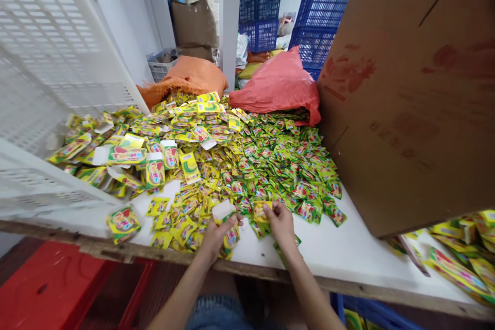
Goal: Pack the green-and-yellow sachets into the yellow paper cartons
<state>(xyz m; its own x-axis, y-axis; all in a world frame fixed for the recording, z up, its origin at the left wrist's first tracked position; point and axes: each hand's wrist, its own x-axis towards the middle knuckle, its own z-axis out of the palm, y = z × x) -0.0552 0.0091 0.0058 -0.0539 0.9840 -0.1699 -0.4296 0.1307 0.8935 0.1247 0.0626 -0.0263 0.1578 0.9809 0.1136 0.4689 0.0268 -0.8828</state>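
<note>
Sachets, small, yellow-green and glossy, were pinched by the right hand; the left hand gripped a small carton.

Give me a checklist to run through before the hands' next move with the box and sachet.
1. Left hand grips the small box, white flap up: ok.
2. Right hand pinches a sachet: ok.
3. Sachet inside the box: not ok, it is beside the box.
4. More sachets in the pile beyond the hands: ok.
5. Flat boxes heaped to the left: ok.
6. How many sachets the box already holds: cannot tell.
</note>
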